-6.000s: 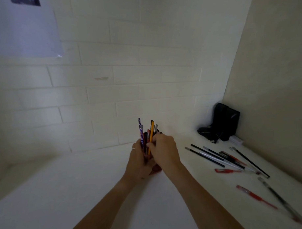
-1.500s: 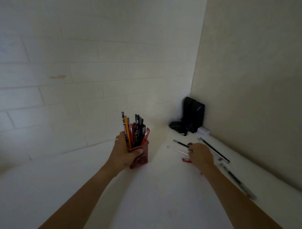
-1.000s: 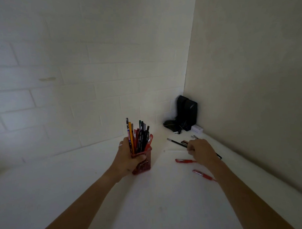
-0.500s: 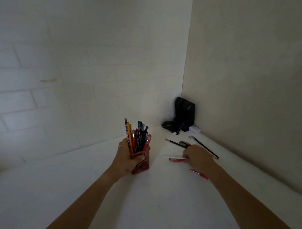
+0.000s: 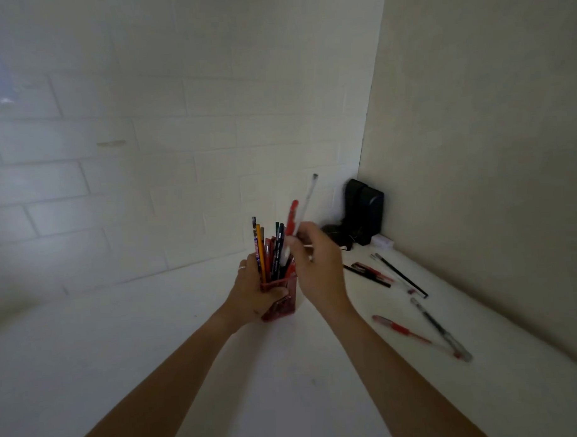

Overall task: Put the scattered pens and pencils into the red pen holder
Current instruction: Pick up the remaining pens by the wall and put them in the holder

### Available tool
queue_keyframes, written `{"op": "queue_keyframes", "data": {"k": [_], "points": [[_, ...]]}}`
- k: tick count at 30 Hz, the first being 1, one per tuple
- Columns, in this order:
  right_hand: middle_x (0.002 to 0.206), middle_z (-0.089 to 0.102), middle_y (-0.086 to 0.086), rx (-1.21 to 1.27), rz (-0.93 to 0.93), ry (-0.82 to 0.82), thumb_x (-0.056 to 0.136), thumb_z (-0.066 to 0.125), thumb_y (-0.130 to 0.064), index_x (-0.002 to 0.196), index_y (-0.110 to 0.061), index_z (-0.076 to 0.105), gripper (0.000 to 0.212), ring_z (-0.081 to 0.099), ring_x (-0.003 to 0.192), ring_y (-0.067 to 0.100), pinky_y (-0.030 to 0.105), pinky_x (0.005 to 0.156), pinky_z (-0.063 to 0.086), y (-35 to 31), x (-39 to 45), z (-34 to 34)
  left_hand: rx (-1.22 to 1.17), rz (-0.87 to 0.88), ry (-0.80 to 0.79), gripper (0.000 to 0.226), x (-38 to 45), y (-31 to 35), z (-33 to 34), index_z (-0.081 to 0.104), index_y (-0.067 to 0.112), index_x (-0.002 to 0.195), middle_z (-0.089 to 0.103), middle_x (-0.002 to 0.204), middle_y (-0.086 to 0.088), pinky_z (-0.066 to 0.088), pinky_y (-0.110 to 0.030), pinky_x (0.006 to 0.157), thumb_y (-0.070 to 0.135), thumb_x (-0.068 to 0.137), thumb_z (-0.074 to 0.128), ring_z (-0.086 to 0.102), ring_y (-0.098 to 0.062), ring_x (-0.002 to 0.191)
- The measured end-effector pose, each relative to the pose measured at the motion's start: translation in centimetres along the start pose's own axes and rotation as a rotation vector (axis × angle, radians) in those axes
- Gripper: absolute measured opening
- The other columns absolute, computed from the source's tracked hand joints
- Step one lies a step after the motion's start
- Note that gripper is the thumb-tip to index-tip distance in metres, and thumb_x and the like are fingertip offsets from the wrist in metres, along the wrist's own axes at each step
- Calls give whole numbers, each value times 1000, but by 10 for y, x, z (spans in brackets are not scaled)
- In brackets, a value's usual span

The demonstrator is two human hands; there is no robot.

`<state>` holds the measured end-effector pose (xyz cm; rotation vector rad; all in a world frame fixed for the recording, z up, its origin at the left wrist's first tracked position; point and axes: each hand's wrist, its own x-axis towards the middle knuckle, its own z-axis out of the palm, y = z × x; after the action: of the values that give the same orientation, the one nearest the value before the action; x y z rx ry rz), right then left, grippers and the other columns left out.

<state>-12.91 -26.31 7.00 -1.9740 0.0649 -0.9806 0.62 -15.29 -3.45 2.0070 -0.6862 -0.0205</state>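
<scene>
The red pen holder (image 5: 285, 305) stands on the white table, packed with several upright pens and pencils (image 5: 268, 251). My left hand (image 5: 250, 293) is wrapped around its left side. My right hand (image 5: 315, 261) hovers just right of the holder's mouth, shut on a red pen (image 5: 293, 218) and a white pen (image 5: 310, 193), both pointing up and tilted right. Scattered on the table to the right lie a red pen (image 5: 399, 329), a clear pen (image 5: 439, 327), a black pencil (image 5: 400, 275) and further red and black pens (image 5: 370, 271).
A black device with cables (image 5: 362, 212) sits in the far corner, a small white box (image 5: 383, 241) beside it. A brick wall rises behind the table (image 5: 155, 370) and a plain wall closes off the right side.
My right hand picked a red pen and a white pen off the table and lifted them left to above the holder. The left hand kept its hold on the holder.
</scene>
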Motion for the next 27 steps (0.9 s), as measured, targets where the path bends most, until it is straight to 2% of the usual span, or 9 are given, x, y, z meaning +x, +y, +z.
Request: {"op": "queue_keyframes", "data": {"k": [3, 7, 11, 14, 17, 20, 21, 23, 27], "points": [[82, 67, -7, -87, 11, -29, 94, 64, -17, 92, -17, 67, 4, 62, 75, 3, 9, 68, 48, 14, -11, 18, 16, 15, 13, 56, -3, 7, -3, 55, 28, 105, 63, 95, -10, 61, -47, 70, 42, 60, 85, 67, -29, 86], [84, 62, -6, -241, 16, -89, 90, 68, -21, 87, -19, 65, 4, 59, 78, 9, 25, 74, 55, 31, -25, 33, -27, 46, 22, 33, -14, 26, -3, 51, 25, 88, 60, 90, -17, 52, -34, 60, 34, 59, 64, 63, -29, 78], [96, 52, -7, -338, -8, -16, 86, 70, -36, 97, -20, 63, 21, 50, 89, 8, 16, 79, 45, 26, -25, 35, 9, 60, 15, 41, -11, 14, -2, 51, 21, 99, 58, 94, -13, 54, -57, 69, 33, 61, 60, 60, -36, 87], [92, 55, -7, -222, -15, 1, 89, 69, -36, 99, -20, 61, 20, 53, 82, 5, 12, 74, 45, 15, -13, 32, 14, 71, 24, 43, -9, 16, -3, 48, 24, 98, 59, 91, -18, 54, -60, 64, 34, 61, 66, 60, -42, 83], [86, 60, -3, -267, -77, -8, 94, 62, -26, 92, -17, 63, 9, 56, 78, 10, 19, 71, 47, 13, -4, 35, -19, 68, -14, 44, -8, 15, -3, 50, 21, 97, 60, 88, -18, 54, -60, 65, 35, 60, 68, 60, -43, 81], [86, 61, -1, -432, -18, -104, 94, 60, -21, 87, -15, 64, 10, 56, 78, 13, 25, 69, 49, 22, -9, 36, -83, 91, -27, 39, -20, 35, -15, 57, 20, 93, 65, 83, -10, 57, -49, 65, 26, 59, 75, 67, -37, 81], [86, 61, -1, -436, -1, -119, 93, 60, -21, 86, -15, 64, 10, 54, 78, 12, 23, 69, 47, 25, -13, 34, -106, 101, -25, 37, -25, 41, -17, 59, 21, 92, 68, 82, 0, 58, -37, 64, 16, 61, 80, 70, -23, 79], [82, 57, -4, -386, -29, -92, 93, 60, -19, 84, -15, 62, 9, 51, 74, 9, 12, 66, 39, 30, -17, 26, -169, 94, -47, 58, -28, 42, -21, 54, 27, 101, 70, 91, 11, 55, -16, 66, -4, 65, 86, 68, 0, 80], [80, 55, -9, -342, -54, -20, 95, 58, -19, 85, -18, 59, 10, 49, 70, 3, 10, 64, 39, 42, -17, -6, -262, 40, -45, 76, -35, 35, -23, 41, 30, 121, 62, 115, 6, 56, -15, 72, 7, 68, 90, 61, -4, 102]]}}
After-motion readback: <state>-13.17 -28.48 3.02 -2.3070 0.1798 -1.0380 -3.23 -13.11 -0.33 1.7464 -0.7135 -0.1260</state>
